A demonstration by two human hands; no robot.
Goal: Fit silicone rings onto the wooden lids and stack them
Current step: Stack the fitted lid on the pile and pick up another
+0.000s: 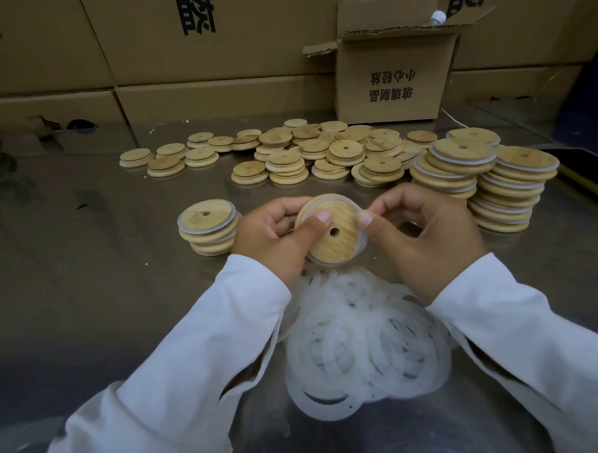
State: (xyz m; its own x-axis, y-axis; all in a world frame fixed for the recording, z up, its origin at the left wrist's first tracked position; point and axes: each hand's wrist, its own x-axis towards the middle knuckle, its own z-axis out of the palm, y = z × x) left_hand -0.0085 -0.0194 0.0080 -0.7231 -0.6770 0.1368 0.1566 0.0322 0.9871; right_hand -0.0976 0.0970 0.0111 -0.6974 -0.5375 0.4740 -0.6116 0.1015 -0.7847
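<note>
Short finished stack [208, 227] sits just left of the left hand [274, 237], which grips the wooden lid [332, 231], thumb on its face. Step: seating the silicone ring [361, 246], probably nearly on. Right hand [424, 234] pinches the ring at the lid's right edge. Lid is round, no long axis; holed face tilts toward camera. Next: press flush, then stack.

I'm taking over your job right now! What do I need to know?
Left grip holds the wooden lid, thumb on its face; right grip pinches the silicone ring at the lid's rim.
Loose rings lie piled near you; bare lids lie scattered behind.
Done: a short ringed stack at left, taller ringed stacks at right.
Left: seat this ring, stack the lid, then the bare ones.
</note>
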